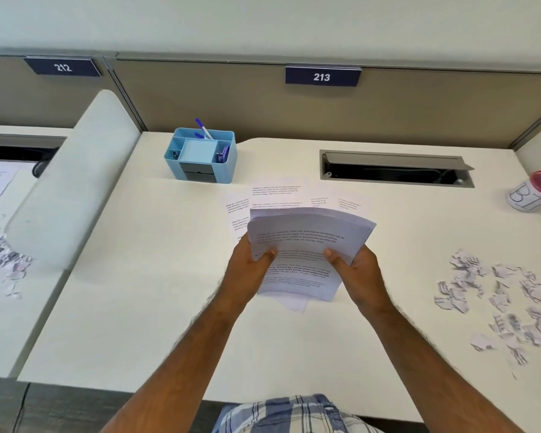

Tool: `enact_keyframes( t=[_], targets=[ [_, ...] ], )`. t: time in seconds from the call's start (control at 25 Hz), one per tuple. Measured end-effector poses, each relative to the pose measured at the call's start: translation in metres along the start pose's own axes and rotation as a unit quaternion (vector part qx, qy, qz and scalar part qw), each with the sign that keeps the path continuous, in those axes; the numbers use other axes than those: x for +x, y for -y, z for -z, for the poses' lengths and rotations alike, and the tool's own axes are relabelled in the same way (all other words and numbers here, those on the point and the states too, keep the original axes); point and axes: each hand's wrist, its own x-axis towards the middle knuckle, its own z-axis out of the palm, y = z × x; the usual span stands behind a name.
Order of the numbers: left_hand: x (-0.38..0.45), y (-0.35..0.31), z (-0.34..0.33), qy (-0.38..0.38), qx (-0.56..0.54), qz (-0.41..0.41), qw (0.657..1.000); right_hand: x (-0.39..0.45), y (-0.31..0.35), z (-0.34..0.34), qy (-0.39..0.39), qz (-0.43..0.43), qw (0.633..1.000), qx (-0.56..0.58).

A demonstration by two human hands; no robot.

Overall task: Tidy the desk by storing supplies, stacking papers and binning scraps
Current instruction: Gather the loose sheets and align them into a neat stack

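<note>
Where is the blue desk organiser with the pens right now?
In the head view, the blue organiser stands at the back left of the desk, against the partition, left of the open cable hatch and beyond the spread papers.

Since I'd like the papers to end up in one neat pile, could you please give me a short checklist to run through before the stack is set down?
1. Both hands hold the stack: left hand and right hand each grip the stack of papers. Ok.
2. Edges squared: sheets are fanned at the top edge. Not ok.
3. All papers gathered: loose sheets lie on the desk behind the stack. Not ok.
4. Scraps kept apart: paper scraps sit to the right, away from the stack. Ok.
5. Bin ready: cup stands far right; contents cannot tell.
</note>
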Motion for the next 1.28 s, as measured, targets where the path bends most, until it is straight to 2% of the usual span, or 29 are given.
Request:
enact_keyframes(
  t=[0.24, 0.6, 0.96, 1.12, 1.28],
  targets=[
    [0.003, -0.007, 0.005, -0.029, -0.026, -0.016, 0.999, 0.003, 0.010, 0.000, -0.015, 0.035, 0.999, 0.028],
    [0.002, -0.001, 0.006, -0.012, -0.012, -0.024, 1.000, 0.003, 0.006, 0.000, -0.027, 0.040, 0.999, 0.015],
    [0.003, 0.024, -0.003, 0.023, 0.017, 0.014, 0.999, -0.001, -0.024, -0.002, -0.002, 0.005, 1.000, 0.008],
    [0.009, 0.020, -0.007, 0.018, -0.005, 0.018, 1.000, 0.002, -0.025, 0.000, -0.016, 0.004, 1.000, -0.011],
    [0.021, 0.016, -0.017, 0.009, -0.046, 0.059, 0.997, 0.007, -0.031, 0.008, -0.022, 0.002, 1.000, -0.023]
  ],
)
